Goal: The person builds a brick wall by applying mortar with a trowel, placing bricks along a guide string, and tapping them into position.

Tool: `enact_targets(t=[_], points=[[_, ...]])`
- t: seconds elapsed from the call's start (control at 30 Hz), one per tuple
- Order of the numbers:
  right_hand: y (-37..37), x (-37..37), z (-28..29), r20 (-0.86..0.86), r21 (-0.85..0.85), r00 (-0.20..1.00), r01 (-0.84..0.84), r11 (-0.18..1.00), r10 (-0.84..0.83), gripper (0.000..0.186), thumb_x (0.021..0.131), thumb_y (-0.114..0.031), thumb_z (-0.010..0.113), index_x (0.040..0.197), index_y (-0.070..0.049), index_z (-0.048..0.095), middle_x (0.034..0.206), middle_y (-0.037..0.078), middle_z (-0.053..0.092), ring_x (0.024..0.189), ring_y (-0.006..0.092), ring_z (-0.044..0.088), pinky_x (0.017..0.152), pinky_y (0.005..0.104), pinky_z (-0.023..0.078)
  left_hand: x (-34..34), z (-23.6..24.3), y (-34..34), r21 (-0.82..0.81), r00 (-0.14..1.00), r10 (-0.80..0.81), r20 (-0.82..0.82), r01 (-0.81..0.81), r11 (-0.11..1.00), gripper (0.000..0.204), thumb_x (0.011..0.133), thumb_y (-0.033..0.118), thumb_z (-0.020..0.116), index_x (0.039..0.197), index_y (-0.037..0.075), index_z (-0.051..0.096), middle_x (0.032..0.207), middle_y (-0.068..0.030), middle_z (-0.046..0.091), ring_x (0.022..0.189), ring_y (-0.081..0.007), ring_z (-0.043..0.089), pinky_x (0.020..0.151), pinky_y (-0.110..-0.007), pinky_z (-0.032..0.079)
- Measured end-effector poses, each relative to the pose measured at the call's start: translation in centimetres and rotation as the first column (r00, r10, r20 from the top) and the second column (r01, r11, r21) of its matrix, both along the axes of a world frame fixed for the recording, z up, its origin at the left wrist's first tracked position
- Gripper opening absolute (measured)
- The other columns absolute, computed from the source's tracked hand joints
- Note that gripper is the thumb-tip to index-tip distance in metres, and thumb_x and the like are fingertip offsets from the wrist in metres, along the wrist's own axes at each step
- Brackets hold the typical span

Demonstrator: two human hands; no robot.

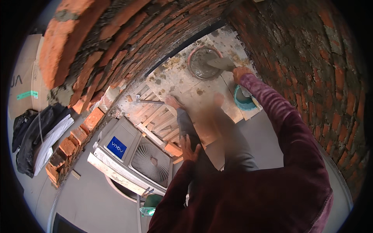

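Observation:
My right hand (pixel 241 73) grips a trowel, its fingers wrapped round the handle. The trowel's blade (pixel 222 63), coated in grey mortar, reaches over a round reddish-rimmed pan (pixel 190 62) and touches or hovers just above the wet mortar (pixel 203 66) inside; I cannot tell which. My left hand (pixel 189 149) rests on my left leg, fingers spread and holding nothing. Below my right forearm stands a teal bucket (pixel 244 101), partly hidden, with a stick-like tool leaning at its rim. A hammer (pixel 151 101) lies beside my bare left foot.
Mortar-spattered boards (pixel 175 79) lie under my feet, with wooden slats (pixel 163 126) alongside. Brick walls rise at left (pixel 128 37) and right (pixel 314 66). An air-conditioner outdoor unit (pixel 132 145) stands at lower left, near stacked bricks (pixel 72 145), dark bags (pixel 37 136) and a cardboard box (pixel 25 73).

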State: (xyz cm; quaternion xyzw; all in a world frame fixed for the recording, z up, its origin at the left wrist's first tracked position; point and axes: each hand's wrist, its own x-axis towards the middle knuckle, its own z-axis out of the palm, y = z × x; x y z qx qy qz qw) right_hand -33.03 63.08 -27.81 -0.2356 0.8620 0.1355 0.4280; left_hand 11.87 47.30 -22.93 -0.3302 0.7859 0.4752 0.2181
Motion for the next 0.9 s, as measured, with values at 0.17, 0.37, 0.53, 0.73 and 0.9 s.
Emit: enact_targets(t=[0.17,0.37,0.53,0.73,0.9], points=[[-2.4,-2.0,-13.6,-0.057,0.052,0.997,0.046,0.998,-0.043,0.038,0.095,-0.031,0.047,0.124,-0.010,0.062,0.125,0.014,0.061,0.117,0.0352,0.057,0.100,0.0454,0.046,0.1,-2.2,2.9,-0.060,0.932,-0.270,0.242,0.292,0.955,0.092,0.085,0.055,0.060,0.154,0.009,0.019,0.157,-0.0264,0.016,0.147,-0.0432,0.008,0.116,-0.057,0.009],[-3.2,0.0,-26.5,0.140,0.195,0.976,-0.191,0.962,0.165,0.049,0.086,-0.031,0.066,0.131,-0.014,0.059,0.125,0.009,0.063,0.116,0.0277,0.059,0.096,0.0424,0.048,0.2,-4.5,2.2,-0.062,0.964,-0.120,0.237,0.139,0.988,0.088,0.087,0.053,0.060,0.152,0.006,0.023,0.155,-0.0287,0.019,0.145,-0.0457,0.011,0.117,-0.056,0.008],[-2.7,0.8,-26.9,0.396,-0.063,0.602,-0.735,0.675,0.693,0.051,0.082,-0.031,0.070,0.129,-0.015,0.059,0.124,0.004,0.063,0.122,0.0206,0.054,0.100,0.0412,0.043,-0.2,-4.4,2.5,-0.039,0.950,-0.136,0.281,0.153,0.987,0.086,0.087,0.052,0.060,0.151,0.006,0.027,0.154,-0.0295,0.020,0.145,-0.0465,0.012,0.116,-0.056,0.008],[3.0,3.9,-32.3,0.200,-0.530,0.980,0.096,0.842,0.014,0.029,0.077,-0.018,0.076,0.101,-0.008,0.064,0.079,0.002,0.062,0.073,0.0180,0.059,0.066,0.0328,0.047,-1.2,-4.0,1.4,-0.009,0.947,-0.184,0.263,0.194,0.981,0.084,0.087,0.052,0.059,0.150,0.004,0.030,0.154,-0.0297,0.022,0.145,-0.0466,0.012,0.116,-0.057,0.010],[4.6,3.8,-25.0,0.633,-0.129,0.393,0.903,0.410,-0.667,0.025,0.084,-0.013,0.070,0.106,-0.004,0.064,0.063,0.002,0.055,0.046,0.0130,0.050,0.044,0.0310,0.039,-1.1,-4.3,1.3,-0.038,0.951,-0.153,0.268,0.169,0.985,0.082,0.088,0.051,0.059,0.148,0.001,0.032,0.152,-0.0303,0.025,0.144,-0.0467,0.016,0.116,-0.056,0.012]])
